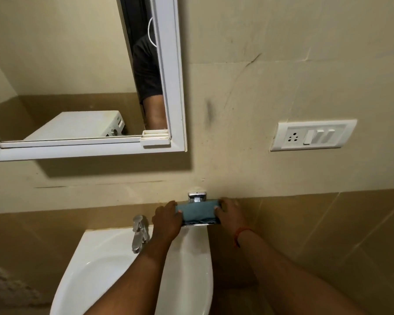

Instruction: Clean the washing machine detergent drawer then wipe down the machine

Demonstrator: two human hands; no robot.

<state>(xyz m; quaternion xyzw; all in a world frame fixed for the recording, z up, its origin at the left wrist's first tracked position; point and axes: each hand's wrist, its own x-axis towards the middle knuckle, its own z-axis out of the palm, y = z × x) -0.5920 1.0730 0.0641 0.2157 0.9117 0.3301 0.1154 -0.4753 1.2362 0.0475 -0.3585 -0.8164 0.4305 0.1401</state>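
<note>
Nearest, two bare forearms reach up and forward over a white sink, the right one wearing a red thread at the wrist. A chrome tap stands at the back of the basin, just left of the left forearm. Beyond it, both hands meet at a folded teal cloth that lies on a small chrome holder fixed to the wall above the sink's right edge. The left hand closes around the cloth's left end, fingers curled together over it; the right hand grips the right end, thumb on the front face and the other fingers wrapped behind. Further up the beige tiled wall, a white socket and switch plate sits to the right, well apart from the hands. To the left hangs a white-framed mirror, and its glass reflects the washing machine, white, with its control panel and a dial showing. Whether the detergent drawer is in place cannot be told from the reflection.
</note>
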